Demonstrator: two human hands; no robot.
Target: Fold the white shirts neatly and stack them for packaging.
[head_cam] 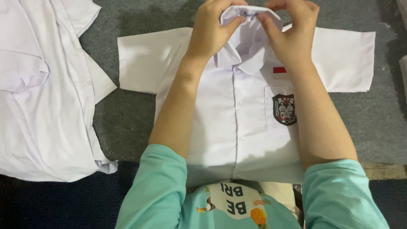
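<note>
The white short-sleeved shirt (237, 127) lay flat and face up on the grey carpet (127, 114), buttoned down the front, both sleeves spread out to the sides. Its collar (250, 42) sat at the far end of the shirt, away from the person. The left hand (212, 32) pinched the collar's left side, fingers closed on the cloth, and the right hand (292, 36) gripped the collar's right side in the same way, thumbs nearly meeting over the neckband. On the shirt's chest pocket (282, 112), just below the right hand, was a dark shield-shaped badge (284, 109), with a small red and white patch (279, 72) above it. Another white shirt (42, 93) lay crumpled to the left of the first shirt, apart from it.
</note>
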